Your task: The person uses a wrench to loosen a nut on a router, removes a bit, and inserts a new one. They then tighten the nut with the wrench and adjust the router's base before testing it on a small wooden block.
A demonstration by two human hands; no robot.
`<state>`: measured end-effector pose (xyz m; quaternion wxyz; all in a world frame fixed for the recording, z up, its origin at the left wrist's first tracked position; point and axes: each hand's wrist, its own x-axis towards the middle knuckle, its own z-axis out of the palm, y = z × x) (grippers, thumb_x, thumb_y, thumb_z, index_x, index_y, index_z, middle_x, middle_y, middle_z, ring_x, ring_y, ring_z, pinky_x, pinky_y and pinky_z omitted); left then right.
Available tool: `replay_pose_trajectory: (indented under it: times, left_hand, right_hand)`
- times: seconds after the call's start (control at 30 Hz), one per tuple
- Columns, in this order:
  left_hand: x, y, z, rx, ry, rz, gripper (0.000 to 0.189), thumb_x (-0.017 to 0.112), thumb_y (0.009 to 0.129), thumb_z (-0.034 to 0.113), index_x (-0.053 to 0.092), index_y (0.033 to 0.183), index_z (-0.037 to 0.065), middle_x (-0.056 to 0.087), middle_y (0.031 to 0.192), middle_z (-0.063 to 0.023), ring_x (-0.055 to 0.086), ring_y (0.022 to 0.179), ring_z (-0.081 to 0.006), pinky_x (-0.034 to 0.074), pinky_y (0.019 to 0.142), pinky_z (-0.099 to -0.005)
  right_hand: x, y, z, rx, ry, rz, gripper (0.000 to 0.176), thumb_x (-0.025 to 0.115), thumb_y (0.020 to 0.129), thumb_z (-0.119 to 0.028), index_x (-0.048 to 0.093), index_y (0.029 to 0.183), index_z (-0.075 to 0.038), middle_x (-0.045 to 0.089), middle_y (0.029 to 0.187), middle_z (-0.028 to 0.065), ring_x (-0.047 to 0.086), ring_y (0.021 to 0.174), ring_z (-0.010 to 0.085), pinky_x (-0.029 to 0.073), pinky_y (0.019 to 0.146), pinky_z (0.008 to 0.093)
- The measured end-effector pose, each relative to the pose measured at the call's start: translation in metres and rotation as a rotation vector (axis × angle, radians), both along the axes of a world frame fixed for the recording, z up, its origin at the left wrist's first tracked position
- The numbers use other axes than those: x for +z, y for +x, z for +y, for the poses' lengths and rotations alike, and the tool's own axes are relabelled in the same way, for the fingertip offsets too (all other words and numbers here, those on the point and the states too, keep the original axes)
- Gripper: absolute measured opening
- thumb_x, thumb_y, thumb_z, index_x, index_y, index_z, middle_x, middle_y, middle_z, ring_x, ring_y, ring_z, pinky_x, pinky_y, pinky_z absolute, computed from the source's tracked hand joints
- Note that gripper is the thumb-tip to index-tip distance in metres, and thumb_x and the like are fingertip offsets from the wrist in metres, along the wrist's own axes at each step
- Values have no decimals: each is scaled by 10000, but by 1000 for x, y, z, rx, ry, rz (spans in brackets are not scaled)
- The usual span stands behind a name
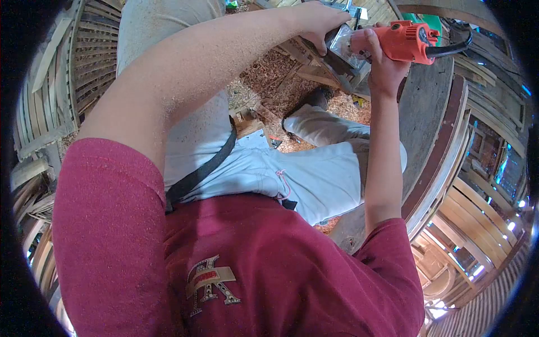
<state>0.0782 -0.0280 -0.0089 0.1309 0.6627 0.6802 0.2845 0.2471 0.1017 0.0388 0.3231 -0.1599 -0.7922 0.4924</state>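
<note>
My right hand (pixel 387 64) is wrapped around an orange power tool (pixel 405 42) with a black cable and a clear base (pixel 340 44). The tool lies on its side at the upper right, its base toward my left hand (pixel 321 23). That hand grips a dark workpiece (pixel 343 63) beside the clear base, thumb on the near side; its other fingertips are partly hidden. Sawdust clings to my left forearm.
Wood shavings (pixel 264 76) cover the floor between my legs. A long grey plank (pixel 424 106) runs down the right side. Slatted wood (pixel 92 53) stands at the left, with stacked boards (pixel 477 219) at the right. A green object (pixel 429 22) is behind the tool.
</note>
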Motion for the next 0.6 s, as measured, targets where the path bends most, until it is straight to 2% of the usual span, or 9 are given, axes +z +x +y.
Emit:
replay_pose_trajectory:
  times: [0.07,0.27,0.57,0.6]
  left_hand:
    - [0,0,-1,1,2,0,960,952,544,349,531,1329,-10,655,1252,-239,613,1208,-397,494,1036,-445]
    - [5,0,-1,-3,-57,-16,902,951,549,346,554,1285,9,670,1218,-231,632,1177,-392,513,1004,-452]
    - [1,0,-2,4,4,-34,856,952,553,327,575,1254,13,683,1182,-228,648,1145,-393,528,978,-453]
    - [-1,-1,-1,4,21,-33,854,953,549,324,578,1249,12,683,1181,-228,649,1144,-394,528,977,-453]
  right_hand:
    - [5,-1,-8,-29,-67,37,394,892,791,-48,647,1097,-7,717,1022,58,689,944,151,562,878,315]
    - [6,1,-6,-5,24,4,390,888,791,-45,642,1091,-8,714,999,65,686,917,152,564,851,315]
    - [11,1,-15,-11,-50,37,334,860,810,-14,639,1061,2,712,977,63,686,878,152,565,833,308]
    - [9,2,-12,-4,-8,7,388,854,819,-16,613,1122,9,709,1029,80,691,916,162,575,847,315]
